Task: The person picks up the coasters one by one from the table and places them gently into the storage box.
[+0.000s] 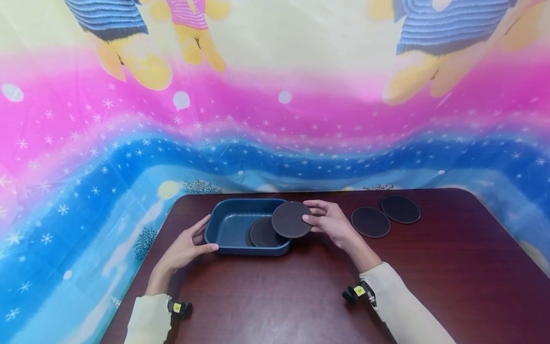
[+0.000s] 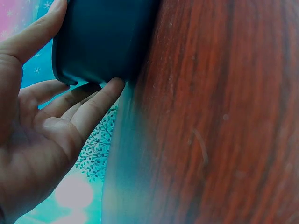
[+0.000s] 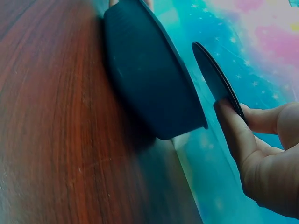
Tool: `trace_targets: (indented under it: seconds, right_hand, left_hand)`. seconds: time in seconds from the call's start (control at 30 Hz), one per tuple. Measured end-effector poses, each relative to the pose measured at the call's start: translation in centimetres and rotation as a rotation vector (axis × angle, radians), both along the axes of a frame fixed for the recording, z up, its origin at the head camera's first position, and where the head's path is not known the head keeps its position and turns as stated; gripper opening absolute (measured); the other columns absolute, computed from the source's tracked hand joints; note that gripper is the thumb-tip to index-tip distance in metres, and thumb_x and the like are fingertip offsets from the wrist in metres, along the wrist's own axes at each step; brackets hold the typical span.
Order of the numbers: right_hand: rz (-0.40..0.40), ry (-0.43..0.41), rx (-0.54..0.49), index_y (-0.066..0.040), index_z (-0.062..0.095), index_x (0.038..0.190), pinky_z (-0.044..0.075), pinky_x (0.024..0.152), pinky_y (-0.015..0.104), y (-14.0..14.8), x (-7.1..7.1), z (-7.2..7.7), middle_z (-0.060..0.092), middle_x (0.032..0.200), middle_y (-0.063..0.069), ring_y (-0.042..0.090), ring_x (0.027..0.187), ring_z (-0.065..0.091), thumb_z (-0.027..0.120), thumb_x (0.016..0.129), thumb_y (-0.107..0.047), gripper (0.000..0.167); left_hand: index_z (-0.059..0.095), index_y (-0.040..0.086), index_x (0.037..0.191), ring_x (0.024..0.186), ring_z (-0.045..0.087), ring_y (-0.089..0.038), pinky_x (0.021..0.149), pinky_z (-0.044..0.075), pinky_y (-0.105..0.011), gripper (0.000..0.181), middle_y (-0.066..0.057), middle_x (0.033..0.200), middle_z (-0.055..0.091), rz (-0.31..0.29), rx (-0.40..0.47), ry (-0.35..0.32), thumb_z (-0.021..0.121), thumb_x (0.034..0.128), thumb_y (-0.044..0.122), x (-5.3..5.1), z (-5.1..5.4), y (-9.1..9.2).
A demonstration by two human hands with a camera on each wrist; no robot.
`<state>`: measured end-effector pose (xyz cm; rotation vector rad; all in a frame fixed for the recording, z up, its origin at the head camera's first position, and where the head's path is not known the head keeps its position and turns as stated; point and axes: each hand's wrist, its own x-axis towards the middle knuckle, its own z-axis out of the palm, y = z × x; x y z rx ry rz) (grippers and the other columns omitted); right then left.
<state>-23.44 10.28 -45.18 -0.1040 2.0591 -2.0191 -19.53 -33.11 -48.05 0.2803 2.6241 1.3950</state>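
A dark round coaster point(image 1: 291, 220) is pinched between the thumb and fingers of my right hand point(image 1: 331, 222), above the right end of a dark blue-green rectangular container point(image 1: 227, 249). In the right wrist view the coaster point(image 3: 217, 77) appears edge-on, apart from the container's wall point(image 3: 149, 79). Inside the container, at its right side, lie overlapping round coasters point(image 1: 264, 232), partly hidden by the held one. My left hand point(image 1: 185, 246) spans the container's left end, thumb at the front corner and fingers at the back. The left wrist view shows fingertips point(image 2: 117, 86) touching its outer wall.
Two more round coasters, one nearer point(image 1: 371, 222) and one farther point(image 1: 401, 209), lie on the reddish-brown wooden table point(image 1: 266, 291) to the right of my right hand. A colourful printed cloth point(image 1: 275, 119) hangs behind the table's far edge.
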Motion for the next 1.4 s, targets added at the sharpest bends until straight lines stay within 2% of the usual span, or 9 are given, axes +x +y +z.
trace_targets:
  seconds: [0.4,0.83,0.97,1.4]
  right_hand:
    - [0.027,0.003,0.049,-0.007,0.059,0.151,0.066,0.079,0.029,-1.7,0.2,0.1,0.072,0.132,0.023,0.012,0.088,0.077,0.073,0.102,-0.005,0.051]
    - [0.063,0.033,0.06,-0.003,0.06,0.15,0.067,0.079,0.034,-3.1,-0.3,-0.2,0.071,0.132,0.024,0.013,0.089,0.077,0.074,0.1,-0.002,0.052]
    - [0.062,0.045,0.083,-0.005,0.062,0.149,0.068,0.082,0.039,-3.6,-0.5,-0.3,0.071,0.132,0.024,0.014,0.09,0.077,0.074,0.099,-0.002,0.051]
    - [0.066,0.106,0.194,-0.009,0.067,0.146,0.068,0.082,0.04,-4.9,-0.9,0.1,0.072,0.134,0.022,0.02,0.1,0.079,0.076,0.098,-0.003,0.049]
  left_hand:
    - [0.022,0.016,0.173,0.151,0.048,-0.05,0.111,0.054,-0.058,0.099,-0.024,0.173,0.034,-0.011,0.004,0.004,0.083,0.0964,0.025,0.0,0.0,-0.1]
    - [0.023,0.018,0.173,0.151,0.047,-0.051,0.11,0.056,-0.057,0.099,-0.024,0.173,0.035,-0.012,0.005,0.006,0.084,0.0958,0.027,0.0,0.2,0.0]
    - [0.023,0.017,0.173,0.15,0.048,-0.051,0.11,0.056,-0.057,0.099,-0.025,0.172,0.036,-0.015,0.014,0.009,0.084,0.0957,0.025,0.1,0.2,-0.1]
    - [0.022,0.016,0.173,0.151,0.047,-0.051,0.11,0.056,-0.057,0.098,-0.024,0.173,0.035,-0.01,0.01,0.008,0.083,0.0962,0.026,0.0,0.1,-0.1]
